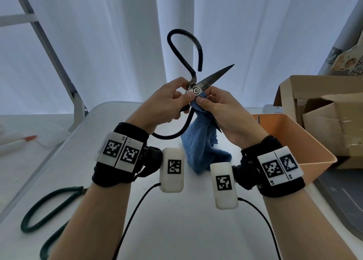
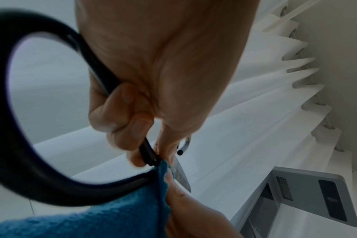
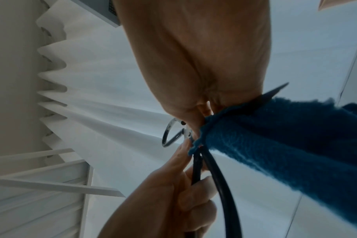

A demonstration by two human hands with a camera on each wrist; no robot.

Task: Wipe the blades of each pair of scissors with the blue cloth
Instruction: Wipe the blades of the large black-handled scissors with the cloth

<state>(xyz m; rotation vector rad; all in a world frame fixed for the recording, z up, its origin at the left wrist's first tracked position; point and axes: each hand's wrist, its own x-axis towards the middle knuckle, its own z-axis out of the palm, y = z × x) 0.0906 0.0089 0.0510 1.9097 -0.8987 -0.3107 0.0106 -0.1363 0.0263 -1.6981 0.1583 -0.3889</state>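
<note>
Two scissors: left hand [image 1: 167,100] grips black scissors [image 1: 198,87], right hand [image 1: 225,112] pinches one blue cloth [image 1: 200,146]; green scissors [image 1: 49,208] lie aside.

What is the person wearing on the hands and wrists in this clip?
Both hands, left hand and right hand, are bare, with no gloves or sleeves. Each wrist has a black fabric band carrying paired white square-code tags, plus a rounded white coded module with a thin black cable.

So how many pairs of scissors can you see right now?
2. Black-handled scissors held open above the table in both hands; green-handled scissors lying at its near-left, partly hidden by the left forearm.
</note>
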